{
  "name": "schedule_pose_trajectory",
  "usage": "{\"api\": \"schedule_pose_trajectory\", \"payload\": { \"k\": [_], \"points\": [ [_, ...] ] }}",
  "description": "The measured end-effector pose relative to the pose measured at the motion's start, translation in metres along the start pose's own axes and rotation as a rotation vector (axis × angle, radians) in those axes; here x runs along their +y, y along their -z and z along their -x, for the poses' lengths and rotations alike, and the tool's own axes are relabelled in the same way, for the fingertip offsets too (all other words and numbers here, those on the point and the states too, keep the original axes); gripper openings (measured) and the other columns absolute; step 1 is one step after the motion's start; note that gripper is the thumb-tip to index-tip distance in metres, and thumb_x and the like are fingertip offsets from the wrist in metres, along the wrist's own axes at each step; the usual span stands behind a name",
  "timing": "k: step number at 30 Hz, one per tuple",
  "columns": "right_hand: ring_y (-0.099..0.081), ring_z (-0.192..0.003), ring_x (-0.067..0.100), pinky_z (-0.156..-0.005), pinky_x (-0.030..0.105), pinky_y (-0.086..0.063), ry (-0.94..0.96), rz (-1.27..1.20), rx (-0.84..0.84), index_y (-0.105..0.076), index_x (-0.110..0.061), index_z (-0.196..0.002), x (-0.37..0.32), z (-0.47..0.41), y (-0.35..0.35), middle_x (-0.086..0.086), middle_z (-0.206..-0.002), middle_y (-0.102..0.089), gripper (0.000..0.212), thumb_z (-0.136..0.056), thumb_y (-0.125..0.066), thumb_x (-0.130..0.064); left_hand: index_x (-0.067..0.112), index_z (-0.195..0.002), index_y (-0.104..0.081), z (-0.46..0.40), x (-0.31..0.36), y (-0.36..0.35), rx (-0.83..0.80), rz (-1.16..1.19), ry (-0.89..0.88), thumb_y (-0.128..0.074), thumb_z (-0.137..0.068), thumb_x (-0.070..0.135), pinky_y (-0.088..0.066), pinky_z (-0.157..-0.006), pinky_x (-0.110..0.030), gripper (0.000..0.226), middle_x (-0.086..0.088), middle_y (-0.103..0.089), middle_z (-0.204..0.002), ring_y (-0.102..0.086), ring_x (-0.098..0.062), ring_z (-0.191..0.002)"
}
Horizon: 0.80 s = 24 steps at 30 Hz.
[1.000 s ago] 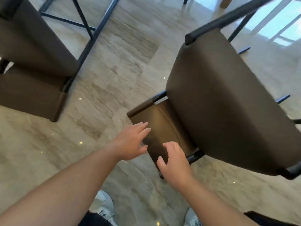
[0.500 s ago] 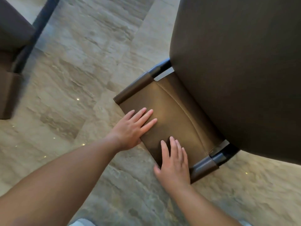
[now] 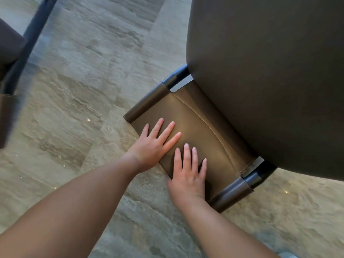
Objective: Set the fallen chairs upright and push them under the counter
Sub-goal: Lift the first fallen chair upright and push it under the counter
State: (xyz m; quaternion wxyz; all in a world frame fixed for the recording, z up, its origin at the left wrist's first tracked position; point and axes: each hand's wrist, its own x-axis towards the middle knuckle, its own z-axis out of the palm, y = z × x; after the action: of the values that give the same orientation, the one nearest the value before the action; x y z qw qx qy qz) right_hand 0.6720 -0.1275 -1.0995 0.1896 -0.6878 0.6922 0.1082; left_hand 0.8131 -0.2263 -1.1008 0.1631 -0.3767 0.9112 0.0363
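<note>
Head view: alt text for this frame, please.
Both hands, left hand and right hand, lie flat with straight fingers on the brown leather backrest of a fallen chair on a marble floor. Its seat looms beyond; a second chair shows at left.

No readable text, labels, brands or numbers anywhere in view.

We count two brown leather chairs with dark metal frames: one under our hands, one far left of them.
</note>
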Motion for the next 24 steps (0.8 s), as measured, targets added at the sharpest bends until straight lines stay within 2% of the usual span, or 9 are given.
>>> {"api": "schedule_pose_trajectory", "payload": {
  "k": [3, 6, 8, 10, 13, 17, 21, 24],
  "points": [
    [0.037, -0.136, 0.031, -0.103, 0.058, 0.03, -0.05, -0.036, -0.02, 0.022, -0.016, -0.15, -0.004, 0.0, 0.0, 0.011, -0.158, 0.026, 0.096, -0.094, -0.055, -0.032, 0.018, -0.155, 0.012, 0.001, -0.001, 0.003, -0.021, -0.025, -0.009, -0.013, -0.095, 0.021, -0.027, -0.11, -0.068, 0.065, -0.02, 0.006, -0.164, -0.002, -0.051, -0.147],
    [0.042, -0.133, 0.032, -0.102, 0.06, 0.028, -0.062, -0.067, -0.02, 0.034, -0.019, -0.144, -0.006, 0.0, 0.001, 0.011, -0.153, 0.036, 0.107, -0.091, -0.058, -0.023, 0.018, -0.155, 0.012, 0.002, -0.001, 0.007, -0.026, -0.047, -0.011, -0.013, -0.097, 0.022, -0.027, -0.109, -0.067, 0.064, -0.02, 0.006, -0.164, -0.002, -0.051, -0.147],
    [0.043, -0.132, 0.033, -0.101, 0.061, 0.028, -0.068, -0.075, -0.011, 0.045, -0.02, -0.137, -0.007, 0.001, 0.002, 0.011, -0.15, 0.041, 0.118, -0.088, -0.062, -0.022, 0.018, -0.155, 0.012, 0.002, -0.001, 0.008, -0.017, -0.051, -0.011, -0.022, -0.1, 0.023, -0.028, -0.109, -0.066, 0.065, -0.02, 0.005, -0.164, -0.004, -0.051, -0.147],
    [0.044, -0.132, 0.031, -0.102, 0.06, 0.027, -0.061, -0.089, -0.019, 0.048, -0.022, -0.134, -0.005, 0.002, 0.005, 0.009, -0.149, 0.043, 0.122, -0.086, -0.064, -0.021, 0.019, -0.155, 0.014, 0.003, -0.001, 0.011, -0.025, -0.053, -0.012, -0.036, -0.102, 0.023, -0.03, -0.109, -0.064, 0.073, -0.02, 0.006, -0.164, -0.005, -0.05, -0.147],
    [0.043, -0.132, 0.028, -0.104, 0.059, 0.025, -0.034, -0.094, -0.042, 0.034, -0.025, -0.143, 0.001, 0.007, 0.013, 0.006, -0.151, 0.039, 0.115, -0.086, -0.065, -0.027, 0.019, -0.151, 0.024, 0.007, 0.0, 0.02, -0.058, -0.061, -0.015, -0.048, -0.1, 0.023, -0.031, -0.11, -0.062, 0.088, -0.019, 0.009, -0.164, -0.003, -0.049, -0.148],
    [0.042, -0.133, 0.028, -0.101, 0.055, 0.032, -0.001, -0.099, -0.045, 0.023, -0.027, -0.147, 0.006, 0.018, 0.031, 0.005, -0.154, 0.034, 0.107, -0.085, -0.064, -0.029, 0.021, -0.146, 0.031, 0.014, 0.003, 0.043, -0.083, -0.068, -0.022, -0.05, -0.098, 0.023, -0.03, -0.111, -0.061, 0.094, -0.018, 0.008, -0.164, -0.003, -0.048, -0.148],
    [0.034, -0.139, 0.028, -0.112, 0.057, 0.014, 0.031, -0.154, -0.055, 0.016, -0.029, -0.149, 0.011, 0.04, 0.073, 0.001, -0.156, 0.03, 0.101, -0.086, -0.062, -0.021, 0.023, -0.147, 0.031, 0.028, 0.007, 0.089, -0.113, -0.063, -0.007, -0.051, -0.096, 0.02, -0.027, -0.113, -0.059, 0.096, -0.014, 0.008, -0.165, -0.001, -0.045, -0.149],
    [0.024, -0.146, 0.029, -0.115, 0.057, 0.006, 0.039, -0.181, -0.08, 0.012, -0.029, -0.151, 0.018, 0.067, 0.126, 0.001, -0.159, 0.025, 0.1, -0.086, -0.063, -0.017, 0.022, -0.15, 0.025, 0.04, 0.015, 0.143, -0.144, -0.057, -0.021, -0.049, -0.098, 0.021, -0.024, -0.114, -0.059, 0.091, -0.013, 0.009, -0.165, 0.001, -0.044, -0.149]
  ]
}}
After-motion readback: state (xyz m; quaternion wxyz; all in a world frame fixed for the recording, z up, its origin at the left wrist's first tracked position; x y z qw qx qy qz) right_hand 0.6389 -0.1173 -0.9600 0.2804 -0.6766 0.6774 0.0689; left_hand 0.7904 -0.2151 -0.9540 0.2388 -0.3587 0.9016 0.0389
